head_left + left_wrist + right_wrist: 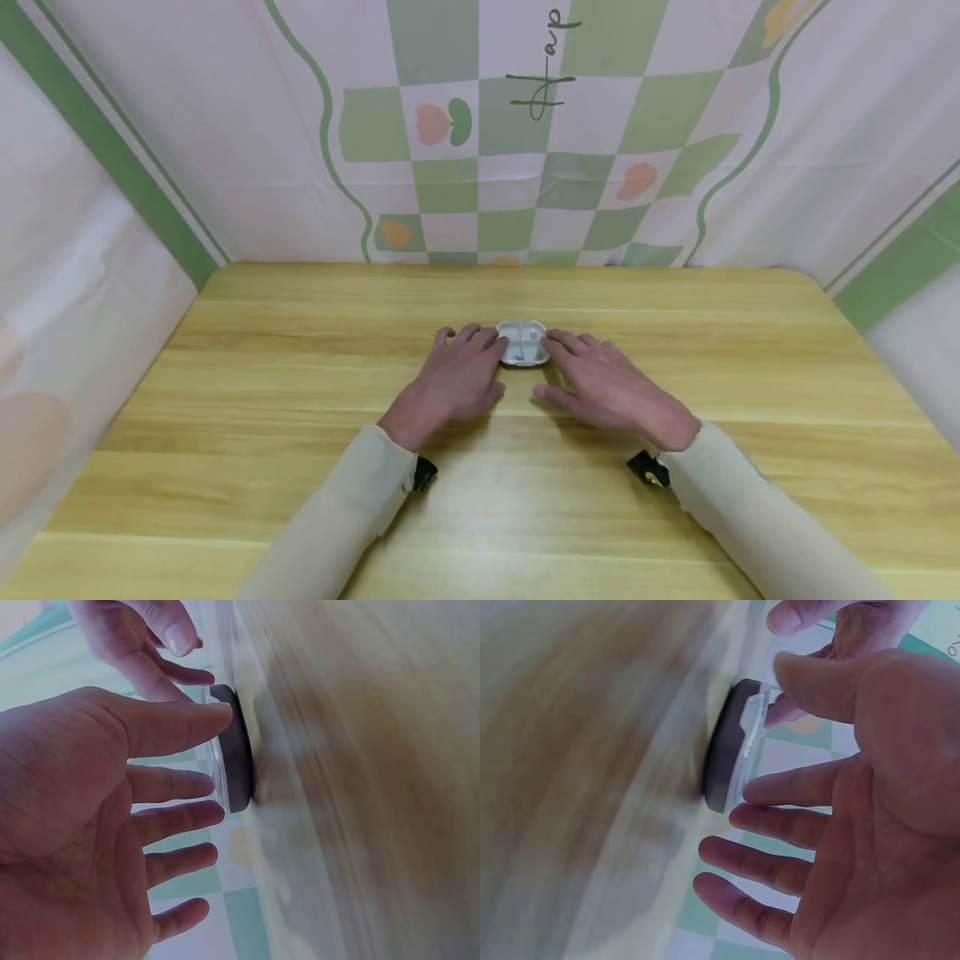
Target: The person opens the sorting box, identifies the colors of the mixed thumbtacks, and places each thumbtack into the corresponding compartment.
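Observation:
A small, white, rounded pill box [523,343] with four compartments lies flat on the wooden table; small pale bits show inside, too small to make out. My left hand [462,373] is at its left side, the index fingertip at the rim. At the right side, my right hand [603,379] has its index fingertip at the edge. Neither hand curls round the box; both thumbs stay apart from it. From the wrists, the box [238,754] shows a dark side wall and a clear top, with a pale clasp [751,716] in the right wrist view.
The wood-grained table [300,500] spreads around both hands. Behind it hangs a green-and-white checkered cloth [510,183], with further cloth at both sides. A black wrist strap [424,473] shows under the left sleeve, another [649,469] under the right.

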A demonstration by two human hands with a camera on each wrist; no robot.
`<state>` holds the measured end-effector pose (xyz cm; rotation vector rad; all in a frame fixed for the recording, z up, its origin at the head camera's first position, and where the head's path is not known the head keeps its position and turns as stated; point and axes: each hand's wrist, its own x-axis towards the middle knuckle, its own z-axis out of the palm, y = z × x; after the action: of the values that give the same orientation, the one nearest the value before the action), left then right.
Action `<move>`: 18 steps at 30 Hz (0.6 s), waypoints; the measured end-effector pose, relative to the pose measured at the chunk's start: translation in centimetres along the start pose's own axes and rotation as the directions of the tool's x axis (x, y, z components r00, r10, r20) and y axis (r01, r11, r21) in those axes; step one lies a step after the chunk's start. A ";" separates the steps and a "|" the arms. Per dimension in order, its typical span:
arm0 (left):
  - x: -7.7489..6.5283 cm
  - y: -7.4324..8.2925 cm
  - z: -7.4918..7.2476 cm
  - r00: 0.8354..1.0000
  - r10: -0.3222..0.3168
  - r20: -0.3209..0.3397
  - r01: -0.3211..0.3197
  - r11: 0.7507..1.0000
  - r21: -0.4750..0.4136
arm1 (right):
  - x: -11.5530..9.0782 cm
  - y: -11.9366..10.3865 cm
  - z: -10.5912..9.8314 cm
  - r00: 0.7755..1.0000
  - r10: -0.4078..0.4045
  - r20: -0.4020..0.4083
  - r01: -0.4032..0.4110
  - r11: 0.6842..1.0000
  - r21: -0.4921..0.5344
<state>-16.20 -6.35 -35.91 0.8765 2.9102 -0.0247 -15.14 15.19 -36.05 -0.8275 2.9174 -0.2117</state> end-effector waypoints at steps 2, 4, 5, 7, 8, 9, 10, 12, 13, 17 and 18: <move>0.0 -0.2 0.1 1.000 -0.005 0.008 0.005 1.000 -0.018 | 0.1 0.0 0.2 1.000 0.000 -0.002 0.000 1.000 0.014; 0.1 -0.4 0.2 1.000 -0.010 0.016 0.011 0.999 -0.036 | 0.2 0.0 0.3 1.000 -0.001 -0.003 0.001 1.000 0.026; 0.1 -0.5 0.2 1.000 -0.013 0.017 0.013 0.999 -0.040 | 0.2 0.0 0.3 1.000 -0.001 -0.003 0.001 1.000 0.028; 0.2 -0.6 0.3 1.000 -0.018 0.017 0.019 0.998 -0.053 | 0.3 0.0 0.4 1.000 0.000 -0.003 0.001 1.000 0.031; 0.2 -0.6 0.4 1.000 -0.021 0.014 0.021 0.998 -0.061 | 0.4 0.0 0.4 1.000 -0.001 -0.003 0.001 0.999 0.034; 0.2 -0.6 0.5 1.000 -0.024 0.012 0.025 0.997 -0.068 | 0.4 0.1 0.5 1.000 -0.001 -0.002 0.001 0.999 0.038; 0.2 -0.6 0.5 1.000 -0.027 0.009 0.028 0.997 -0.077 | 0.4 0.1 0.5 1.000 0.000 -0.001 0.000 0.999 0.037; 0.3 -0.8 0.7 0.999 -0.034 -0.005 0.034 0.994 -0.101 | 0.4 0.3 0.4 1.000 -0.001 -0.018 0.001 1.000 0.030; 0.3 -0.8 0.7 0.999 -0.038 -0.013 0.036 0.993 -0.113 | 0.4 0.5 0.3 0.999 -0.001 -0.035 0.002 1.000 0.022; 0.2 -1.8 0.7 0.993 -0.073 -0.090 0.058 0.985 -0.165 | 0.6 1.9 -0.1 0.984 -0.001 -0.177 -0.006 0.999 -0.040; 0.2 -2.2 0.7 0.989 -0.089 -0.121 0.068 0.983 -0.168 | 0.6 2.4 -0.2 0.975 0.002 -0.220 -0.015 0.998 -0.059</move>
<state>-17.53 -8.12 -36.61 0.7625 3.0096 0.2710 -16.97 16.92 -36.29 -0.8507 3.1477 -0.2297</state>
